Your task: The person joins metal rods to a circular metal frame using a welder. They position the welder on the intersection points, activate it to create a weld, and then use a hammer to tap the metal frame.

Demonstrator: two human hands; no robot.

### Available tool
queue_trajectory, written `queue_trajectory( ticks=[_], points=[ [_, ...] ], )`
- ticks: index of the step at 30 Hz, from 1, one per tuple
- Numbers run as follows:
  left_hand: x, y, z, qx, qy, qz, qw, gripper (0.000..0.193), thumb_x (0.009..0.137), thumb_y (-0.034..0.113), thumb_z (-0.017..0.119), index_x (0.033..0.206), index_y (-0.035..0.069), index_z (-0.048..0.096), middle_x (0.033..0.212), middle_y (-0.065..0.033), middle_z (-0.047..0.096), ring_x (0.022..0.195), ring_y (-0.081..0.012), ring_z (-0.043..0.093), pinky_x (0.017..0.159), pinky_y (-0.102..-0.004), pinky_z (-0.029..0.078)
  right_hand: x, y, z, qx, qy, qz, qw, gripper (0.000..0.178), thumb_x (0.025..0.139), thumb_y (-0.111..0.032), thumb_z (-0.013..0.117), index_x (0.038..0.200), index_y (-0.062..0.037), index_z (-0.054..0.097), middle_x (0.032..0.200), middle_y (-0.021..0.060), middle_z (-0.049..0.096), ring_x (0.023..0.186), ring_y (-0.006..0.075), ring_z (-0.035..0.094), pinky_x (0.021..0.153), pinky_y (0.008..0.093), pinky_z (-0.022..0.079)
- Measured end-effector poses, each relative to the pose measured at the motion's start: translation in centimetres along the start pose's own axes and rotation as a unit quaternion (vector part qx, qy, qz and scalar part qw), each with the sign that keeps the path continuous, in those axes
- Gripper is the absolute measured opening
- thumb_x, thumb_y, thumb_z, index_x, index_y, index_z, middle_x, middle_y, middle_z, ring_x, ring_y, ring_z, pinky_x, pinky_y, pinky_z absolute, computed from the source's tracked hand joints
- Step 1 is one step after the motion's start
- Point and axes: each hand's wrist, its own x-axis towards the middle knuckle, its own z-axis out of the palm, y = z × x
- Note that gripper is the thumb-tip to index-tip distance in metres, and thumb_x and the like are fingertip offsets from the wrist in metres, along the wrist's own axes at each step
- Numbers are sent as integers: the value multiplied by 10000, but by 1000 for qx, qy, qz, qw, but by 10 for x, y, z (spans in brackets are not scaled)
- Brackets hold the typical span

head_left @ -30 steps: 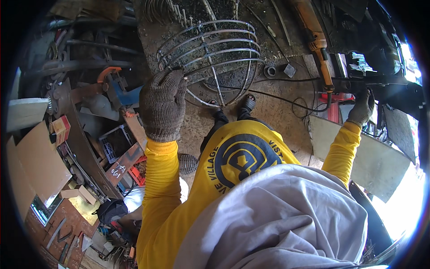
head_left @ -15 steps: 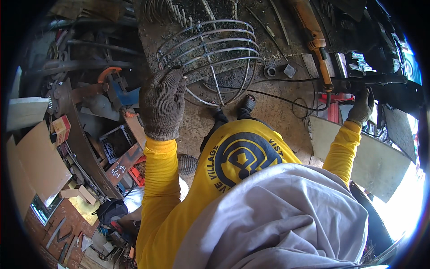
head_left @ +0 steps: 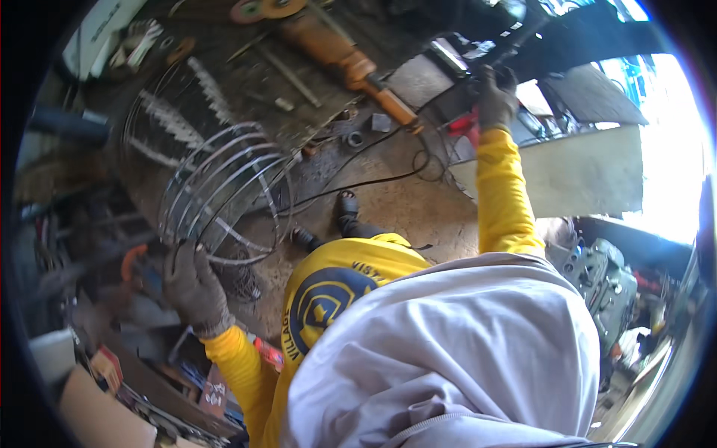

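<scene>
A round cage of bent metal rods [head_left: 260, 166], with several hoops joined by crosswise bars, stands tilted at the left edge of the dark worktable [head_left: 299, 123]. My left hand [head_left: 196, 290], in a brown knitted glove, has its fingers closed on the near lower rim of this cage. Stretched far forward on the right is my gloved right hand [head_left: 497, 101]. Its fingers look curled beside a dark rod-like thing, but what they hold is hard to make out. An orange angle grinder [head_left: 355, 69] lies on the table between the two hands.
A black cable [head_left: 358, 181] runs from the grinder across the floor area. A metal ring [head_left: 353, 140] and small block [head_left: 381, 122] sit by the table edge. Pale sheets [head_left: 582, 168] stand at right; clutter and cardboard [head_left: 101, 407] fill the lower left.
The whole view has swung, so the cage and grinder appear farther left. The cage looks turned and tilted, with my left hand still at its rim. My right arm reaches farther forward.
</scene>
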Motion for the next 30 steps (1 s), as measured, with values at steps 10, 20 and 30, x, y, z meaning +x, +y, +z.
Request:
queue_trajectory(
  ticks=[10, 20, 30],
  points=[
    [-3, 2, -1, 3, 30, -4, 1000, 158, 896, 107, 675, 1018, 21, 725, 1020, -196, 703, 965, -371, 677, 844, -430, 538, 62, 23, 24, -116, 2, -20, 993, 531, 833, -480, 744, 1128, -41, 693, 1098, 167, 713, 1071, 333, 668, 943, 441, 499],
    [-6, 1, 0, 27, 53, -2, 998, 179, 874, 164, 742, 1024, 67, 733, 1010, -142, 701, 934, -336, 687, 825, -412, 546, 76, 24, 30, -249, 10, 21, 968, 607, 823, -517, 734, 1156, -10, 719, 1160, 217, 717, 1136, 369, 665, 979, 427, 502],
    [-5, -2, 5, 43, 60, 5, 997, 192, 899, 210, 720, 1032, 72, 738, 1018, -135, 708, 927, -331, 687, 824, -415, 541, 89, -31, -70, 197, 12, -15, 980, 397, 897, -261, 664, 1152, 43, 674, 981, 169, 720, 934, 289, 698, 799, 382, 556]
  ],
)
